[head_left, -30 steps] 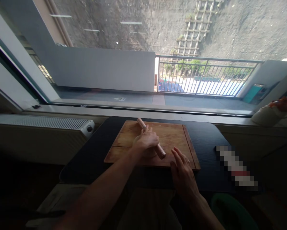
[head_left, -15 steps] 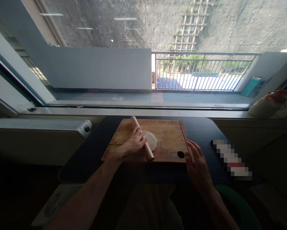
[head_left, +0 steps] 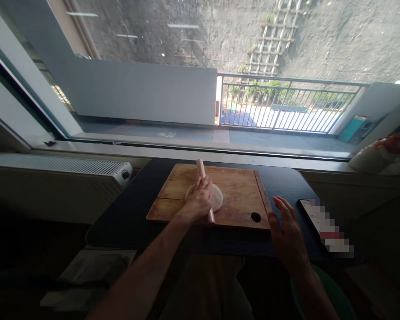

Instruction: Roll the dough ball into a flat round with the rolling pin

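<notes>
A pale wooden rolling pin (head_left: 200, 168) lies across a flat round of dough (head_left: 217, 198), pointing away from me and slightly tilted. My left hand (head_left: 200, 198) is closed over the pin's middle, covering part of it and some of the dough. Under both is a wooden cutting board (head_left: 233, 182) with a round dark hole near its front right corner. My right hand (head_left: 286, 226) is open beside the board's right edge, its fingers a little bent and holding nothing. Whether its thumb touches the board I cannot tell.
The board rests on a dark table (head_left: 126, 222). On the table's right side lies a phone (head_left: 315, 218), its screen partly blurred. A white radiator (head_left: 86, 171) stands at the left. Beyond the table are a windowsill (head_left: 173, 154) and a large window.
The rolling pin and my left hand have moved right, from the dough's left side onto its middle. The dough now shows on both sides of the pin. The view has tilted slightly.
</notes>
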Tool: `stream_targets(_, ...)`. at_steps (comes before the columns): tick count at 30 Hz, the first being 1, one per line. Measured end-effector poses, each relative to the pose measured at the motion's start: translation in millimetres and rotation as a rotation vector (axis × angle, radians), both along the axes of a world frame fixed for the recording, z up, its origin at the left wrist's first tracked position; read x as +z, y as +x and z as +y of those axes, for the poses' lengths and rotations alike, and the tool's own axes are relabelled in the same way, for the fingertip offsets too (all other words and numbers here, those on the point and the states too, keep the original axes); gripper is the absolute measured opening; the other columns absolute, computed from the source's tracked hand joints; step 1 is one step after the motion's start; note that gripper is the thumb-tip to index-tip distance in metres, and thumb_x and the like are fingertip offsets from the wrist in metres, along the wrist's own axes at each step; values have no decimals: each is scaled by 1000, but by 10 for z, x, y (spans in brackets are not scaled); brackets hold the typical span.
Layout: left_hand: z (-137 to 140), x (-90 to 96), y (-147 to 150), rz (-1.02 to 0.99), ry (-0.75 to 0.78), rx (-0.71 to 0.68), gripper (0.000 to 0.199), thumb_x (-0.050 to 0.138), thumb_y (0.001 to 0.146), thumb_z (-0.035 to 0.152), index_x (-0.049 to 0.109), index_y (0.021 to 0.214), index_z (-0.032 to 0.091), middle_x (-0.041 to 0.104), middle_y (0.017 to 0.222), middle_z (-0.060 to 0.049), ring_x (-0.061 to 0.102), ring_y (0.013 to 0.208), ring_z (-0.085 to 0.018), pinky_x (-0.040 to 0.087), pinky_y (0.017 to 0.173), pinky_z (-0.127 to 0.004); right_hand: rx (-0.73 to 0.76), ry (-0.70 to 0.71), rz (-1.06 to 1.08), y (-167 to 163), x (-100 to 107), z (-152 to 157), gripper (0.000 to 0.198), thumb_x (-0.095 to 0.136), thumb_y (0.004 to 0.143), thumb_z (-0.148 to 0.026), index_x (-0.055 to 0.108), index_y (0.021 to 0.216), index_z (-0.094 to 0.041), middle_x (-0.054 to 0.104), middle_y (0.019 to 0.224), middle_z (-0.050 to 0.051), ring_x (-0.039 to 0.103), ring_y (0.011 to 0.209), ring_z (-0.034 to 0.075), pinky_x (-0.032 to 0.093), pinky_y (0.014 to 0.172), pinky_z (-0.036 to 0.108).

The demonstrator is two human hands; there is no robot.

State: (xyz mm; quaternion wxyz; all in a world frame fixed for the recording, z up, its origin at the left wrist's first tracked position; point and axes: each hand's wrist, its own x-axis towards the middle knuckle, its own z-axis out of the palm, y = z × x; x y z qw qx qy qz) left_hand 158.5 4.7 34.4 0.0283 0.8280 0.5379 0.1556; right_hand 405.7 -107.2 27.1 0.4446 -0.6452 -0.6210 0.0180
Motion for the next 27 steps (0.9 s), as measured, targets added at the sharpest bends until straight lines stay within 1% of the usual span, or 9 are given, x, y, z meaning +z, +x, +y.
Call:
stream_targets(2, -22, 14, -217, -80, -40, 1, 51, 23, 90, 28, 37, 134, 8, 36, 142, -14, 24, 135, -23, 23, 110, -40, -12, -12, 5, 67, -71, 6, 43, 39, 90, -37, 43, 130, -22, 40, 137, 9, 40, 123, 25, 37, 98, 47)
stream_targets(4, -42, 44, -208, -99, -57, 11, 49, 24, 89, 26, 42, 131, 9, 40, 140, -13, 27, 134, -22, 24, 110, -39, -16, -13, 6, 106, -115, 31, 43, 39, 89, -37, 43, 129, -21, 41, 136, 10, 40, 123, 26, 37, 98, 48)
stream_targets(9, -157, 72, 498, 45, 34, 119, 43, 38, 78, 14, 57, 115, 5, 43, 136, -18, 20, 135, -31, 19, 109, -50, -7, 16, 1, 72, -23, 102, 42, 39, 89, -37, 43, 128, -22, 41, 136, 9, 39, 123, 25, 38, 97, 47)
stream_targets(12, -220, 59, 697, 36, 50, 55, 47, 37, 81, 15, 50, 125, 5, 42, 138, -18, 18, 137, -29, 9, 111, -51, -2, 40, -32, 51, 107, 145, 42, 39, 89, -36, 43, 129, -23, 41, 136, 8, 40, 123, 24, 38, 98, 46)
stream_targets(15, -211, 53, 438, 13, 13, 9, 54, 34, 81, 12, 39, 134, 5, 31, 145, -14, 18, 137, -28, 16, 110, -50, 45, 46, -76, 35, 234, 293, 41, 38, 90, -35, 44, 128, -22, 43, 135, 8, 41, 122, 23, 38, 98, 44)
stream_targets(17, -164, 63, 151, 12, -21, -19, 55, 37, 81, 15, 36, 135, 4, 27, 146, -15, 19, 136, -27, 25, 109, -45, 115, 17, -105, -13, 317, 509, 39, 35, 91, -34, 47, 126, -22, 45, 133, 7, 43, 120, 22, 38, 97, 41)
stream_targets(20, -110, 96, -135, -9, -33, -45, 53, 36, 84, 17, 36, 134, 2, 29, 145, -19, 22, 136, -27, 25, 109, -43, 251, -48, -182, -201, 441, 1012, 38, 32, 92, -31, 52, 123, -22, 49, 130, 6, 47, 117, 20, 39, 96, 38)
stream_targets(23, -187, 116, -125, -14, -8, -94, 52, 40, 81, 14, 40, 132, 5, 34, 143, -18, 18, 136, -26, 24, 109, -44, 437, -77, -298, -543, 553, 1594, 37, 32, 92, -26, 57, 119, -23, 50, 131, 5, 45, 119, 18, 36, 99, 34)
stream_targets(27, -532, 21, 3, 6, 12, -3, 53, 37, 80, 13, 39, 132, 4, 26, 147, -17, 18, 137, -28, 27, 108, -46, 659, -181, -462, -1062, 615, 2128, 35, 34, 91, -24, 60, 114, -25, 54, 126, 2, 41, 122, 16, 32, 102, 32)
